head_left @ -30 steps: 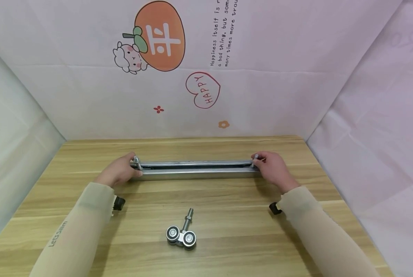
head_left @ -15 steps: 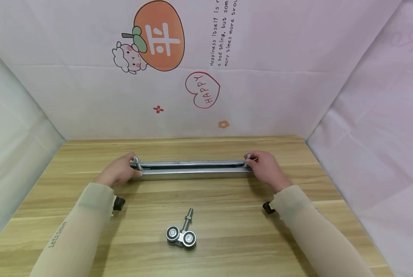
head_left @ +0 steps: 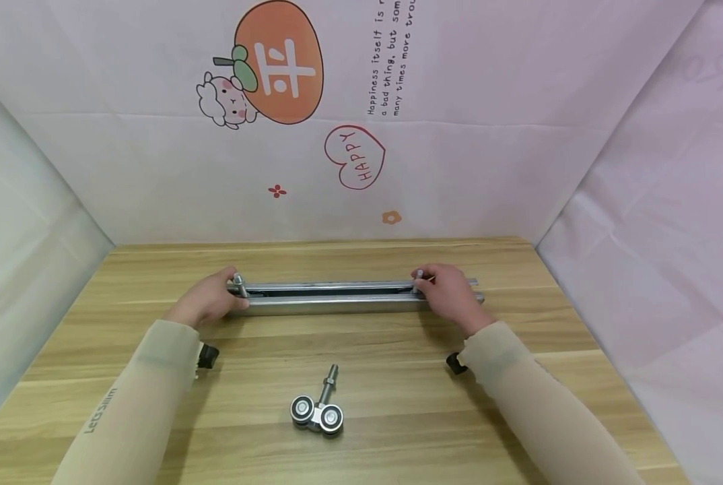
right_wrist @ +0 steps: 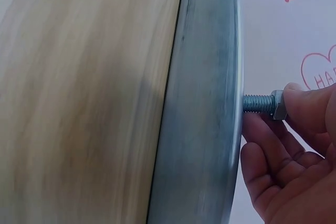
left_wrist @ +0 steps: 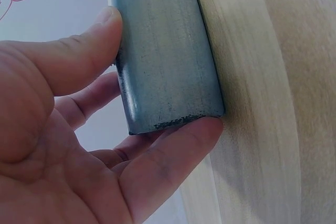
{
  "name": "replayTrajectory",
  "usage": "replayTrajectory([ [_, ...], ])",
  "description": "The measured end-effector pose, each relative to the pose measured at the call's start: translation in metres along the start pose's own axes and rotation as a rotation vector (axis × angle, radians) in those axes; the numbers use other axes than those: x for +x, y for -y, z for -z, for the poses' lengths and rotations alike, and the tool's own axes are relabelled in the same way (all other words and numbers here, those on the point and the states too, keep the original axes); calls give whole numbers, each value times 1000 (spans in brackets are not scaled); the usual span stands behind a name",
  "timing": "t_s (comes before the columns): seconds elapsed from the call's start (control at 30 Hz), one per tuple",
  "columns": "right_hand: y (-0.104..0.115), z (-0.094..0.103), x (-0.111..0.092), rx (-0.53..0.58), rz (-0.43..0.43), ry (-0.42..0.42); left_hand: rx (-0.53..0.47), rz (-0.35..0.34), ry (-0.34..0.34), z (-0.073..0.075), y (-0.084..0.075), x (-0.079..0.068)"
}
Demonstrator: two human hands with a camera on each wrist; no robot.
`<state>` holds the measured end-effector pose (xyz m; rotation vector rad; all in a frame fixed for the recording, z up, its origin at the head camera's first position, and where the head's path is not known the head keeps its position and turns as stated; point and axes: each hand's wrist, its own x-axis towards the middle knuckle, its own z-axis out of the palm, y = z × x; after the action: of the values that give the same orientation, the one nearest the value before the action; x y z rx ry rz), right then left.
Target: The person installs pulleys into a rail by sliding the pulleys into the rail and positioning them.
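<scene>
A metal channel rail (head_left: 337,306) lies across the table, its slot facing up. At its left end my left hand (head_left: 210,298) grips the rail; the left wrist view shows the thumb on the rail's edge and fingers at its end (left_wrist: 168,66). A threaded bolt (head_left: 240,284) stands up from the slot beside that hand. Toward the rail's right end my right hand (head_left: 449,295) pinches a second bolt by its nut (right_wrist: 280,104). What these bolts join to inside the rail is hidden. A loose twin-wheel roller (head_left: 317,412) with a threaded bolt lies nearer me.
The wood-grain table (head_left: 398,404) meets a printed white cloth backdrop (head_left: 458,168) behind the rail. White cloth walls stand on the left and right sides. A dark wrist-camera part (head_left: 208,356) juts from the left sleeve.
My right hand has moved left along the rail with its bolt, and the rail's right end now shows past the hand. The left hand and the loose roller have stayed still.
</scene>
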<state>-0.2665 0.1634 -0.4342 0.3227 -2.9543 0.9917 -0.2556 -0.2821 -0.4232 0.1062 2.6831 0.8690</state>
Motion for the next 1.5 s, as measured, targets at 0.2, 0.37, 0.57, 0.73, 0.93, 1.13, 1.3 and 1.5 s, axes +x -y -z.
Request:
replayTrajectory([
  [0.2, 8, -10, 4, 14, 21, 13, -5, 1, 3, 0, 1, 1],
  [0.37, 15, -17, 6, 5, 40, 14, -11, 2, 5, 0, 1, 1],
  [0.57, 23, -21, 9, -1, 58, 18, -13, -7, 3, 1, 0, 1],
  [0.73, 29, -24, 10, -1, 62, 21, -12, -2, 9, 2, -1, -1],
  [0.93, 35, -30, 12, 8, 75, 24, -4, 0, 10, 1, -2, -1],
  [1.13, 42, -38, 14, -8, 103, 24, 10, 0, 8, 1, -1, -1],
  [1.3, 49, -43, 16, -22, 118, 18, -8, 9, 15, 0, -1, 0],
  [1.5, 59, -50, 18, -21, 102, 27, -5, 5, 14, 0, 0, 0],
])
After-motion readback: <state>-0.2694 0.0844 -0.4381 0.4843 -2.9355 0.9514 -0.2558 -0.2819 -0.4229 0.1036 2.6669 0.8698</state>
